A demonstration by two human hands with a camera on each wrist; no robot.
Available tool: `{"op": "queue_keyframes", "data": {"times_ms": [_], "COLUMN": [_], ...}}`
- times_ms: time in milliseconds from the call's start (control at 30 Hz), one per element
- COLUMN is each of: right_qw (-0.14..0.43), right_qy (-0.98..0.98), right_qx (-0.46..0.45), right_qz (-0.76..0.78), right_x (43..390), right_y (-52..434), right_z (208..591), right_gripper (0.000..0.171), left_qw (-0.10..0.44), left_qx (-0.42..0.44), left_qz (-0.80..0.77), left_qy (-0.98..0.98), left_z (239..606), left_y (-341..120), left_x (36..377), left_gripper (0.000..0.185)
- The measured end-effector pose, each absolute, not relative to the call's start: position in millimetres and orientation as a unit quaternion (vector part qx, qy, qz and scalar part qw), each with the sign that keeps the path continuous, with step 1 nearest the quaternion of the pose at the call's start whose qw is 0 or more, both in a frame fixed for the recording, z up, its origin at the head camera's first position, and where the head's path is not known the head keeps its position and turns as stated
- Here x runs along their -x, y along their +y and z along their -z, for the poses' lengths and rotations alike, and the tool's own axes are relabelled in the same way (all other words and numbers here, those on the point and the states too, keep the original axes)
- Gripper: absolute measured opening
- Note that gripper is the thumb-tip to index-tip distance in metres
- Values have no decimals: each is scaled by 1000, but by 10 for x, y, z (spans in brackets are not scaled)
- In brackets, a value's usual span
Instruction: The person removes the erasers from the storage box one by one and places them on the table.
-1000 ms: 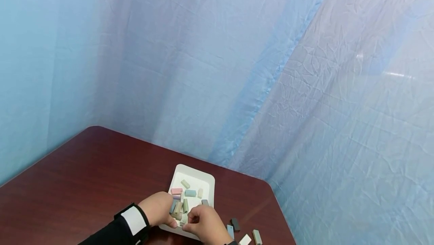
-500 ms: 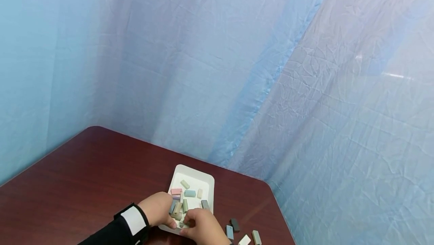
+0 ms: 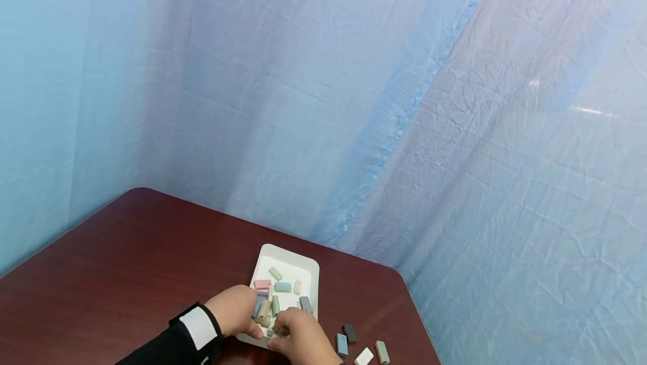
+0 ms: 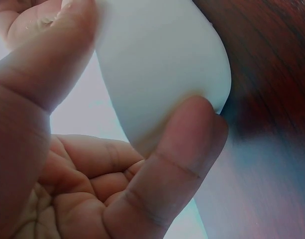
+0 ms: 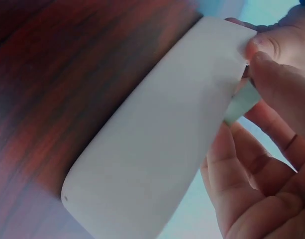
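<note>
A white tray (image 3: 310, 268) with several pastel blocks stands near the table's front. My left hand (image 3: 234, 310) grips its near left corner; in the left wrist view my left hand (image 4: 137, 74) has thumb and fingers clamped on the tray's white wall (image 4: 162, 55). My right hand (image 3: 295, 334) sits at the tray's near edge. The right wrist view shows my right hand (image 5: 244, 89) pinching a pale green block (image 5: 239, 108) just beside the tray's rim (image 5: 157, 149).
Loose blocks lie on the dark red table (image 3: 126, 264) right of the tray: a dark grey block (image 3: 349, 333), a blue block (image 3: 341, 344), a white block (image 3: 364, 357) and a green block (image 3: 382, 352). Blue crinkled sheeting (image 3: 354, 101) hangs behind the table.
My right hand has crept a little left and inward over the tray's near edge. The left hand keeps its hold on the corner.
</note>
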State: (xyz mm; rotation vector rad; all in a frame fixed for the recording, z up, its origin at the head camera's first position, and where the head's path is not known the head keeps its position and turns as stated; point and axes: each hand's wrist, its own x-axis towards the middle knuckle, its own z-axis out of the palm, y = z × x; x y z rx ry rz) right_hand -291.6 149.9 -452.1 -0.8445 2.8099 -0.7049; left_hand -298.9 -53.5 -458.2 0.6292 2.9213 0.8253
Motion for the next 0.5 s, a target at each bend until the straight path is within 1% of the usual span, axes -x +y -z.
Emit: {"op": "queue_keyframes", "data": {"times_ms": [133,333,500], "right_qw": [54,68,65], "right_qy": [932,934,934], "right_qx": [282,266,269], "right_qz": [223,230,224], "right_x": [2936,2929,2920], "right_y": [1490,1486,1487], "right_z": [4514,4536,4529], "right_gripper": [15,16,16], "left_qw": [17,17,13], "left_qx": [-204,-207,-205], "left_qz": [-270,-265,-263], "left_qy": [941,942,943], "left_z": [4599,4611,4604], "left_y": [-541,-542,-538], "left_x": [3010,3005,2989], "left_gripper": [40,40,40]}}
